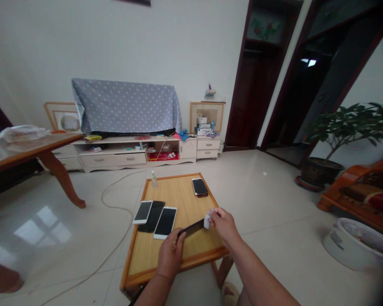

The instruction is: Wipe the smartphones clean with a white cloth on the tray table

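In the head view, my left hand [171, 254] is closed around the near end of a dark smartphone [191, 228], tilted above the small wooden table [199, 251]. My right hand [222, 224] pinches a crumpled white tissue [207, 220] at the phone's far end. Left of the held phone lies a white smartphone [165, 222], dark screen up. Beside it a second white smartphone [143, 212] overlaps a flat black phone or case [155, 217]. Toward the table's back right rests another dark-screened phone [199, 187], with a reddish edge beneath it. A small clear bottle [154, 180] stands at the back left.
A cable [127, 209] runs across the tiled floor on the left. Past the table is a low white cabinet [115, 159] under a polka-dot cloth [127, 106]. A white bucket [347, 248] and a potted plant [319, 172] stand at right; a larger table [59, 170] is at left.
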{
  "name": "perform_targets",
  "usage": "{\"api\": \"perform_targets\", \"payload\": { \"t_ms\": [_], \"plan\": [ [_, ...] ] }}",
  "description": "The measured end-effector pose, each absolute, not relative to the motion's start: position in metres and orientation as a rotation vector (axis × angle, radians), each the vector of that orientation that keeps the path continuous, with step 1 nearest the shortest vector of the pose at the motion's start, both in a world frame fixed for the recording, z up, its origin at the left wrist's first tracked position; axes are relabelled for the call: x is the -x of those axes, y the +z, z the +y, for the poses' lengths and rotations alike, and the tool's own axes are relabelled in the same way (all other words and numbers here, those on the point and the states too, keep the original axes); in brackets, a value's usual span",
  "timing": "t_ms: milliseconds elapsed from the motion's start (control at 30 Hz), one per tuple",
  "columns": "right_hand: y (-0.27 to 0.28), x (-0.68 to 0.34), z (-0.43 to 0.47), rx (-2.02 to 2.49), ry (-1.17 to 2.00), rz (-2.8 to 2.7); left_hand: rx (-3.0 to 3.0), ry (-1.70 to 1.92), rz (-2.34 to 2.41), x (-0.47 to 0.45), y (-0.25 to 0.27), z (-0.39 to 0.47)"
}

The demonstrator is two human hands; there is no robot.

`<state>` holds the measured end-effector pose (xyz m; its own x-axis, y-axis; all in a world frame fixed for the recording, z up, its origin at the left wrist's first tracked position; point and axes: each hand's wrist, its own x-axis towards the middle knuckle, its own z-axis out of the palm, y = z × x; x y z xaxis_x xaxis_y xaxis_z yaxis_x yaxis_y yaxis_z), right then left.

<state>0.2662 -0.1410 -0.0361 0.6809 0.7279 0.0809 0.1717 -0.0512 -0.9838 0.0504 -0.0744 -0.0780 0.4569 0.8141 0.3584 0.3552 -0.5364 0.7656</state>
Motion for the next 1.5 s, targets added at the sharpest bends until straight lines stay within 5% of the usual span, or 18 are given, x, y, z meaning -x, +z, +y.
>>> {"api": "perform_targets", "payload": {
  "t_ms": [433,733,1500],
  "plan": [
    [-0.050,-0.258,-0.127,1.656,0.477,-0.797,-2.107,0.967,0.955,-0.052,-0.080,-0.075],
    [-0.040,-0.179,-0.128,1.748,0.370,-1.295,-2.132,0.893,0.908,-0.049,-0.082,-0.073],
    [-0.045,-0.239,-0.119,1.831,0.255,-1.067,-2.107,0.856,0.973,-0.051,-0.081,-0.075]
  ]
}}
